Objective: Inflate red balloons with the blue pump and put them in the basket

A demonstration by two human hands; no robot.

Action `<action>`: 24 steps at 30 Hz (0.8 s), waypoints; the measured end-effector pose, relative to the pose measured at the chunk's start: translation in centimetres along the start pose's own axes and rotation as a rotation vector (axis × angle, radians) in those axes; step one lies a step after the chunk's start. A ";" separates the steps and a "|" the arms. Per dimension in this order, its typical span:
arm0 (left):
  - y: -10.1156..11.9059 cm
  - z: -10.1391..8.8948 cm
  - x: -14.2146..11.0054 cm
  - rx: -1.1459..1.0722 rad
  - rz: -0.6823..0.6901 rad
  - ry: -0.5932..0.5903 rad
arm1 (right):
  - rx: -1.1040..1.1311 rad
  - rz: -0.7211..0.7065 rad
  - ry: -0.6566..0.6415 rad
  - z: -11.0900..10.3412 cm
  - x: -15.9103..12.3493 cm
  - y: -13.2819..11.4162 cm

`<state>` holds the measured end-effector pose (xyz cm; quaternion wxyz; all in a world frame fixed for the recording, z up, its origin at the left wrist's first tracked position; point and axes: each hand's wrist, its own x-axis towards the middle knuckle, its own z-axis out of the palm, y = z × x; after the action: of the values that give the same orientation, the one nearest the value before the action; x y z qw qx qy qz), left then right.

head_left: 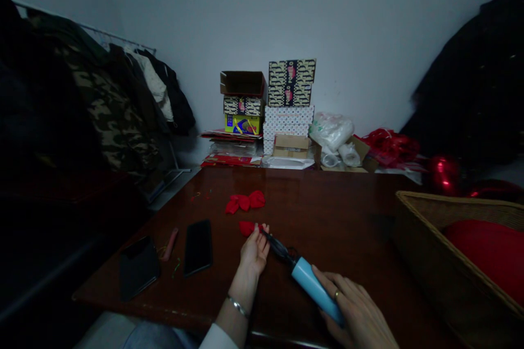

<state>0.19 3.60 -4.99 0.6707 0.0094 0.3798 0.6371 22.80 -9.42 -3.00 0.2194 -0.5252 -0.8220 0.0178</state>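
My left hand pinches one end of a limp red balloon above the table. The tip of a light blue hand pump with a black nozzle meets the balloon at my fingertips; my fingers hide how far the tip goes in. My right hand is wrapped around the rear of the pump's blue barrel. A little beyond my left hand, several more limp red balloons lie in a row on the dark wooden table.
A black phone, a dark flat case and a reddish stick-like item lie to the left. A wicker basket holding a large red object stands at right. Stacked boxes are behind the table; clothes hang at left.
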 end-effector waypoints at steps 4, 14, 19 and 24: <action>0.1 -0.1 -0.3 0.060 0.008 0.003 | 0.001 0.003 -0.014 0.3 0.0 0.2; -0.6 -0.4 -0.6 0.089 0.036 -0.039 | -0.019 -0.006 -0.025 0.4 0.1 -0.3; -0.8 -0.3 -1.4 0.106 -0.080 -0.096 | -0.041 -0.002 -0.011 0.8 0.0 -0.5; -1.4 -0.6 -1.6 0.089 -0.105 -0.157 | -0.026 0.013 0.001 1.2 0.1 -1.0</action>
<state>1.22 1.66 -5.35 0.7298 0.0691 0.3542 0.5806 21.46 -9.53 -3.74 0.2132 -0.5333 -0.8186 0.0083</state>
